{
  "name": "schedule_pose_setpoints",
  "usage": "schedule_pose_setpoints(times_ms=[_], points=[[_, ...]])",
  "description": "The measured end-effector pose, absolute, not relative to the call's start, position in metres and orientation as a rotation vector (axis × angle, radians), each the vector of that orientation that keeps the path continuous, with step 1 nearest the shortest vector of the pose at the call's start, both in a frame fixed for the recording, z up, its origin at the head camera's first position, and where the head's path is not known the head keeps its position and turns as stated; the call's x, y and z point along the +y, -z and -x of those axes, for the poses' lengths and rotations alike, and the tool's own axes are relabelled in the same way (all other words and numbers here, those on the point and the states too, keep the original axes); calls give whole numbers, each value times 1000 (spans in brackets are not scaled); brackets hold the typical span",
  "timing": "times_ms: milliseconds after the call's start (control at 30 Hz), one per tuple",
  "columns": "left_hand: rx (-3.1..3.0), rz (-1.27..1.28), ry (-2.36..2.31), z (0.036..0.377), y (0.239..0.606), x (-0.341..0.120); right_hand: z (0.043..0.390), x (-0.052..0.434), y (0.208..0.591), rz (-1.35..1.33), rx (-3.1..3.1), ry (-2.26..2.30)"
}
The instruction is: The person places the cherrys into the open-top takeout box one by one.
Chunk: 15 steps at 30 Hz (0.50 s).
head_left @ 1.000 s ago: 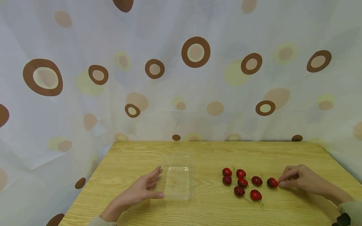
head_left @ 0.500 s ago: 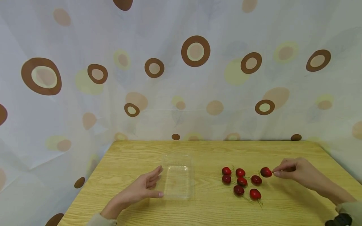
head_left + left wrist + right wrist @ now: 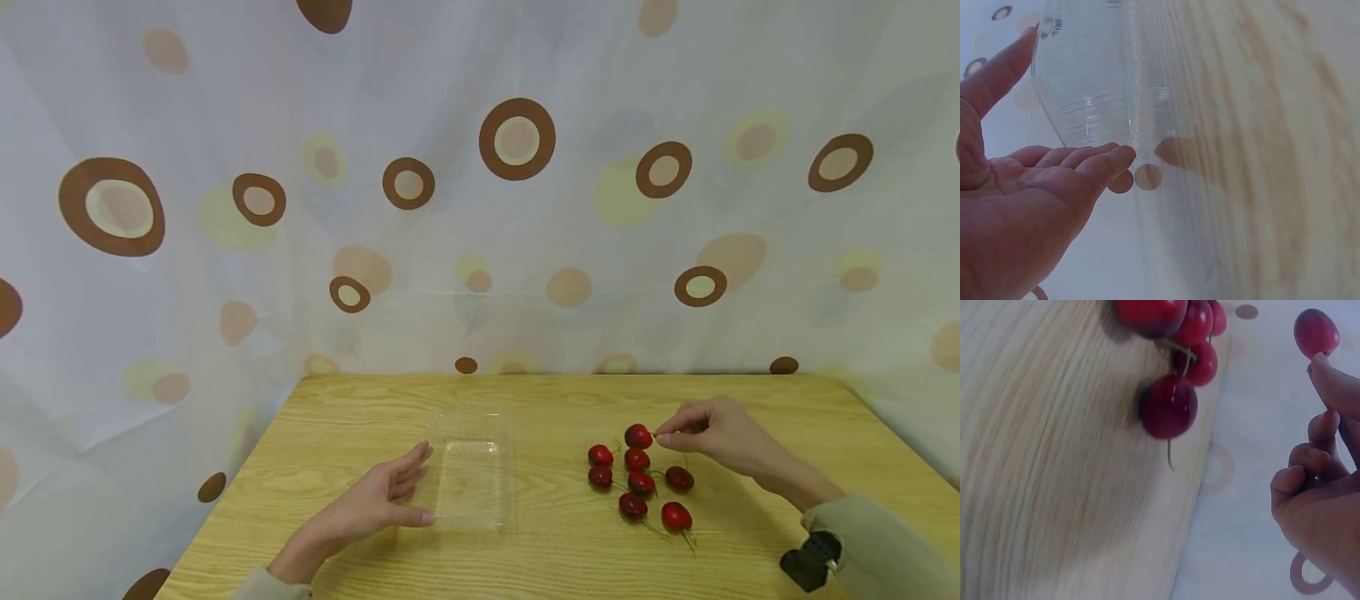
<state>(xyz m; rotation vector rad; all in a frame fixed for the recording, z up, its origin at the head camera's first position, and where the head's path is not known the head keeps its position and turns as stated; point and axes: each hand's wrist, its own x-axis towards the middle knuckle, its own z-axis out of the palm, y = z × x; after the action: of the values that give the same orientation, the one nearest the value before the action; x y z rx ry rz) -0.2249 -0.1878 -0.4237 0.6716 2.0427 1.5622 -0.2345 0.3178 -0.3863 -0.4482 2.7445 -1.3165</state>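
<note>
Pinching a dark red cherry [image 3: 638, 435] at fingertip level, the right hand [image 3: 708, 435] sits right of centre in the head view, thumb and forefinger closed on the fruit's right side while the other fingers curl under. The cherry is lifted just above the back of a loose cluster of six more cherries [image 3: 641, 483] lying on the worktop [image 3: 750, 533], so seven show in all. Each is glossy, round and deep red, several with thin green stems trailing out. In the right wrist view the held cherry [image 3: 1316, 332] shows at upper right, against the curtain, clear of the wood.

Left of centre, the left hand [image 3: 375, 504] lies palm-up and relaxed, fingers straight, holding nothing, its fingertips just beside the left wall of one clear plastic tray [image 3: 472, 483]. The left wrist view shows the tray [image 3: 1091, 94] as thin, see-through and ridged, with nothing seen inside.

Bare wood lies between tray and cherries, and a wider band runs behind both to the far edge. The worktop's left and right edges slant outward toward the lower corners of the frame. A pale curtain [image 3: 225, 250] with brown and yellow circles hangs close behind the worktop and on both sides of it.
</note>
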Motion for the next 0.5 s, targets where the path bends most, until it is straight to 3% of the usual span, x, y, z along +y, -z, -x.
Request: schedule_pose_setpoints(times_ms=[500], points=[[2041, -671, -1554, 226, 427, -188, 250, 260, 390, 465, 2652, 1438]])
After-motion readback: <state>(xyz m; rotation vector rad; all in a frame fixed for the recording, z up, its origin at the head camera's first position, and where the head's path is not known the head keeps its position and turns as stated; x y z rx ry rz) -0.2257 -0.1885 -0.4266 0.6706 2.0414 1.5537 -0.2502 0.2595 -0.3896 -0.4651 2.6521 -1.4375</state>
